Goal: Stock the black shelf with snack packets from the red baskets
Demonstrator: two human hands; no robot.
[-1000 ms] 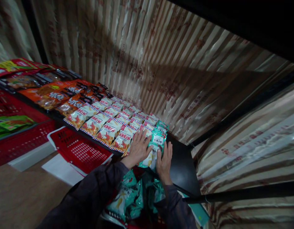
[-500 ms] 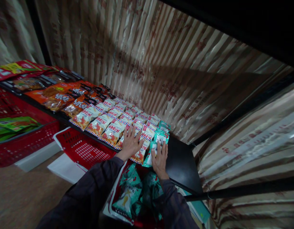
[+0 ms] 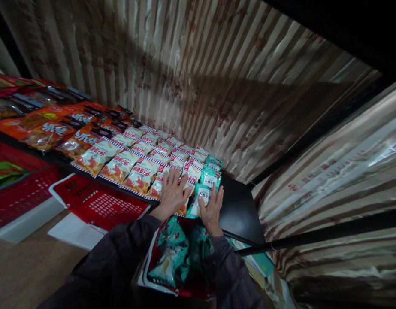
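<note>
My left hand (image 3: pixel 172 193) lies with fingers spread over white-and-red snack bags (image 3: pixel 141 175), which sit in rows on a black shelf (image 3: pixel 241 206). At the right end of these rows is a column of teal snack bags (image 3: pixel 210 178). My right hand (image 3: pixel 212 209) rests against the right side of the front teal bag (image 3: pixel 198 201), fingers stretched out and thumb on its face. Below my wrists stands a red basket (image 3: pixel 154 246) holding more teal bags (image 3: pixel 168 262).
Orange-and-black snack bags (image 3: pixel 52 131) fill the shelf to the left. Below them are another red basket (image 3: pixel 101 199) and one with green packets (image 3: pixel 6 174). Striped sheeting (image 3: pixel 172 64) hangs behind, and a black post (image 3: pixel 320 231) crosses at the right.
The view has shifted, so the shelf appears further left. My right hand has slid to the right edge of the front teal bag, uncovering its label. My left hand stays on the white-and-red bags.
</note>
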